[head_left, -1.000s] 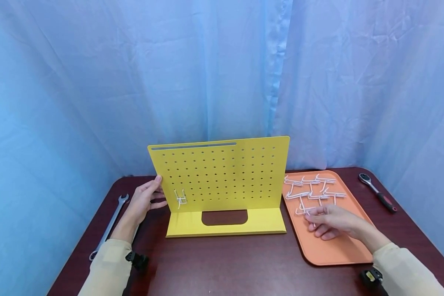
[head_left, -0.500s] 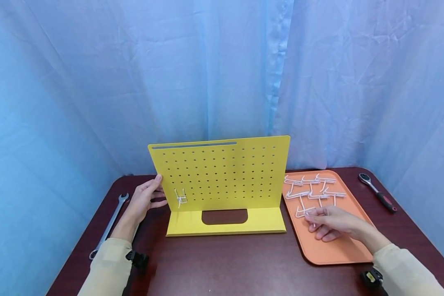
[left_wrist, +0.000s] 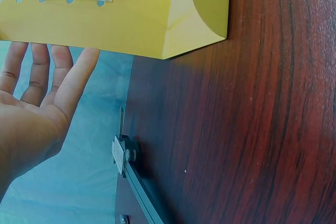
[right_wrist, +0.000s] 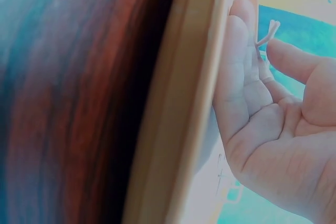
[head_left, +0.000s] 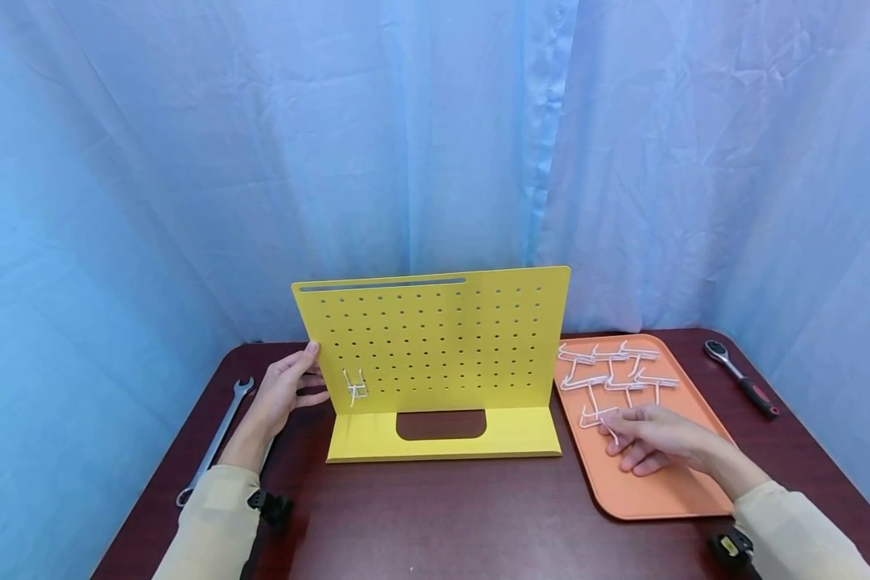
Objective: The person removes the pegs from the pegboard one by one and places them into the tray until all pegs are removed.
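Note:
A yellow pegboard stands upright on its base, one white wire hook fitted low at its left. My left hand holds the board's left edge, thumb at the front edge and fingers behind; the left wrist view shows the same hand there. On an orange tray at the right lie several white double-wire hooks. Over the tray's near half, my right hand pinches the nearest hook between thumb and forefinger. In the right wrist view, a white prong shows beyond the thumb tip.
A combination wrench lies at the table's left. Beside the left forearm is a digital caliper, mostly hidden in the head view. A ratchet with a black and red handle lies right of the tray. Blue curtains surround the table.
The right thumb and forefinger have shifted slightly on the hook, and more of its prong shows below the fingertips. The left hand and board have stayed in place.

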A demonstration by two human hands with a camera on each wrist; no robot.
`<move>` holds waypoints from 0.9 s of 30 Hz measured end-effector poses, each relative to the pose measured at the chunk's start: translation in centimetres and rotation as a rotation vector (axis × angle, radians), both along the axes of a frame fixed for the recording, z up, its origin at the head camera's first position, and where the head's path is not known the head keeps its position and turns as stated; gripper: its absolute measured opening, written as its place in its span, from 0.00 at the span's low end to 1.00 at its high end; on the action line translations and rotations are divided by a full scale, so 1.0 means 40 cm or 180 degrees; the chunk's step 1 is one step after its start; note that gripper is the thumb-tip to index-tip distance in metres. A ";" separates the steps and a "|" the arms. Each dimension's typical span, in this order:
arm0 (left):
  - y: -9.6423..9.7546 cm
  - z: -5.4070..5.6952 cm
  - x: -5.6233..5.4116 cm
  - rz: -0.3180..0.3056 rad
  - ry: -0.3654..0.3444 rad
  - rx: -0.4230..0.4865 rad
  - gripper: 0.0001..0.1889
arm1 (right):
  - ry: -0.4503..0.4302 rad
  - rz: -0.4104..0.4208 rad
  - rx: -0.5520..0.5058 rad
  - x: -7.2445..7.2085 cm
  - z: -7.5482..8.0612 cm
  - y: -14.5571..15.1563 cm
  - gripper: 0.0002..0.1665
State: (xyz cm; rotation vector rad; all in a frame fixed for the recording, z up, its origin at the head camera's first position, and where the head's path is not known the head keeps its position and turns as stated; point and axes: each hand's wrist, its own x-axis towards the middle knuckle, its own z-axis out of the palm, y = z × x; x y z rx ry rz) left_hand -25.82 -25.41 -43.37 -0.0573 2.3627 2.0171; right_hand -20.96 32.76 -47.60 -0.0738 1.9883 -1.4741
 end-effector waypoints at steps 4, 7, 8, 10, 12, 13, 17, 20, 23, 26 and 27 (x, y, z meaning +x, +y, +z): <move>-0.001 -0.001 0.001 -0.0011 -0.0004 0.0000 0.35 | -0.0029 -0.0018 0.0065 0.002 0.005 0.003 0.29; -0.001 0.000 0.002 -0.0023 -0.0003 0.0004 0.35 | -0.0047 -0.0041 0.0132 0.004 0.008 0.007 0.28; -0.001 0.001 0.002 -0.0025 0.0000 0.0004 0.35 | -0.0041 -0.0043 0.0143 0.005 0.009 0.008 0.28; 0.000 0.002 0.003 -0.0021 0.0010 0.0009 0.35 | -0.0039 -0.0036 0.0125 0.006 0.011 0.011 0.27; 0.001 0.003 0.003 -0.0021 0.0022 0.0017 0.34 | -0.0044 -0.0029 0.0087 0.007 0.012 0.013 0.26; 0.001 0.003 0.004 -0.0014 0.0026 0.0023 0.34 | -0.0047 -0.0022 0.0060 0.008 0.012 0.015 0.26; 0.001 0.002 0.004 -0.0004 0.0021 0.0022 0.34 | -0.0064 0.0033 -0.0026 0.012 0.015 0.023 0.28; 0.001 0.004 0.005 0.0003 0.0007 0.0012 0.34 | -0.0099 0.0076 -0.0043 0.016 0.016 0.030 0.28; 0.000 0.004 0.007 -0.0005 0.0014 -0.0015 0.34 | -0.0143 0.0127 -0.0050 0.019 0.016 0.036 0.28; 0.000 0.004 0.006 -0.0007 0.0021 -0.0029 0.34 | -0.0182 0.0153 -0.0075 0.021 0.018 0.043 0.27; 0.000 0.004 0.006 -0.0009 0.0023 -0.0029 0.34 | -0.0179 0.0176 -0.0100 0.022 0.020 0.045 0.27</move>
